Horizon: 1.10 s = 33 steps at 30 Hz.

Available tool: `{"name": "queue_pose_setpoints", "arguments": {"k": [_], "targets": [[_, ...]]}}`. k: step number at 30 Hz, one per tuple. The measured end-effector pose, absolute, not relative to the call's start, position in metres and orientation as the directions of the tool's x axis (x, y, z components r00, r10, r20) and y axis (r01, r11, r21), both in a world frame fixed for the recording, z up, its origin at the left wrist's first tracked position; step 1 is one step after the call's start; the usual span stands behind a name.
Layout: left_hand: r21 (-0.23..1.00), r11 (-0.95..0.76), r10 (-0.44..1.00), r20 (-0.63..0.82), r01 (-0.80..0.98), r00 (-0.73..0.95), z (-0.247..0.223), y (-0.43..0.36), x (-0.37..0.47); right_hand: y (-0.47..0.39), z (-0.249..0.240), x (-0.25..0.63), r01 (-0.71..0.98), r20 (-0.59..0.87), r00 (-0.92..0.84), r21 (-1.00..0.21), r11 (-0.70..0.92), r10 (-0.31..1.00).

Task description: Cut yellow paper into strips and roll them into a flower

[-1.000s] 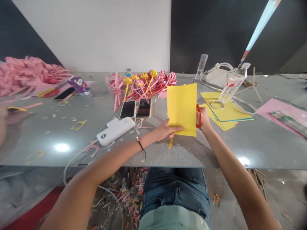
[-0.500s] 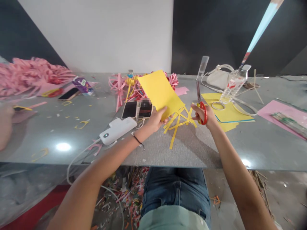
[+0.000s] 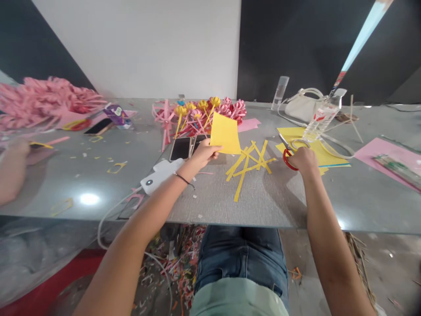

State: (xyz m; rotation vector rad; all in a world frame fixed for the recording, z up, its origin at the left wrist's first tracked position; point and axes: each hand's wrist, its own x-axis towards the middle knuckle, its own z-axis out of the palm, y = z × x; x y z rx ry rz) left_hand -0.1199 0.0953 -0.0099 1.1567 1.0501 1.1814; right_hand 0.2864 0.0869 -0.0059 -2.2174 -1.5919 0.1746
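Jeans (image 3: 241, 263) are showing below the near edge of the grey table (image 3: 210, 210), and paper scraps (image 3: 189, 259) are littering the floor beside them. On the table, yellow strips (image 3: 246, 164) are lying crossed in a loose heap between the two hands. To their left, a white power bank (image 3: 158, 175) is resting partly behind the left forearm, with a cable running from it over the table edge. Left hand (image 3: 205, 153) is pinching the yellow sheet (image 3: 225, 134) by its lower left corner, thumb on top, and is holding it raised in front of the flowers. Right hand (image 3: 305, 160) is closing round the red handles of the scissors (image 3: 288, 160), whose blades are pointing up and to the left at the left side of the yellow papers (image 3: 325, 156). A ring (image 3: 301, 144) is lying on those papers, just beyond the hand. Two phones (image 3: 180, 149) are lying side by side behind the left hand. At the far left, another person's hand (image 3: 13, 169) is blurring near a pink strip (image 3: 59, 141). Farther back, a clear bottle (image 3: 320, 120) is leaning in front of a white bag (image 3: 301, 107), and yellow and pink paper flowers (image 3: 204, 105) are lying in a bunch near the wall (image 3: 148, 44).
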Motion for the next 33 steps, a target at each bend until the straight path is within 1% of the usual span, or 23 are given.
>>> {"name": "queue_pose_setpoints", "arguments": {"k": [2,6,11,14,17,19,20,21,23,24,25,26,27,29,30,33], "targets": [[0.998,0.022,0.997,-0.018,-0.055,0.069,-0.010,0.096,-0.123,0.088,-0.007,0.291,0.906,0.112,0.362,-0.276,-0.321,0.926],[0.995,0.022,1.000,-0.022,0.099,-0.005,-0.010,0.095,-0.126,0.087,-0.005,0.291,0.931,0.085,0.355,-0.120,-0.345,0.931],[0.967,-0.091,0.990,0.113,0.237,-0.079,-0.011,0.094,-0.127,0.081,0.003,0.278,0.936,0.061,0.349,-0.056,-0.346,0.935],[0.896,-0.158,0.978,0.199,0.414,-0.056,-0.014,0.098,-0.131,0.074,0.011,0.270,0.923,0.008,0.383,-0.027,-0.383,0.924],[0.819,-0.163,0.979,0.204,0.550,-0.013,-0.017,0.102,-0.134,0.067,0.020,0.266,0.907,0.004,0.419,-0.038,-0.418,0.908],[0.822,-0.172,0.977,0.214,0.543,-0.013,-0.015,0.101,-0.133,0.064,0.026,0.264,0.903,0.072,0.425,-0.107,-0.417,0.902],[0.835,-0.188,0.973,0.230,0.517,-0.018,-0.013,0.100,-0.131,0.063,0.027,0.262,0.907,0.117,0.406,-0.167,-0.386,0.906],[0.845,-0.214,0.967,0.255,0.489,-0.019,-0.010,0.098,-0.129,0.062,0.029,0.259,0.916,0.161,0.362,-0.244,-0.319,0.918],[0.851,-0.288,0.947,0.322,0.439,-0.004,-0.003,0.093,-0.124,0.060,0.029,0.247,0.892,0.220,0.224,-0.439,-0.109,0.949],[0.843,-0.334,0.932,0.363,0.421,0.011,0.001,0.090,-0.121,0.060,0.028,0.239,0.832,0.224,0.143,-0.554,0.006,0.964],[0.829,-0.386,0.912,0.408,0.405,0.034,0.004,0.087,-0.119,0.059,0.026,0.230,0.726,0.199,0.088,-0.683,0.074,0.976],[0.810,-0.442,0.889,0.454,0.386,0.065,0.007,0.085,-0.117,0.058,0.025,0.220,0.595,0.147,0.038,-0.798,0.096,0.988],[0.790,-0.495,0.863,0.495,0.362,0.099,0.009,0.082,-0.115,0.057,0.022,0.211,0.469,0.077,-0.024,-0.879,0.080,0.997],[0.765,-0.573,0.819,0.548,0.294,0.169,0.011,0.077,-0.111,0.055,0.017,0.195,0.284,-0.039,-0.124,-0.959,-0.002,0.992],[0.764,-0.593,0.805,0.558,0.255,0.200,0.011,0.075,-0.109,0.054,0.014,0.188,0.210,-0.064,-0.163,-0.977,-0.028,0.985],[0.809,-0.570,0.813,0.529,0.145,0.245,0.010,0.067,-0.102,0.054,0.005,0.176,0.040,-0.025,-0.224,-0.999,-0.017,0.974]]}}
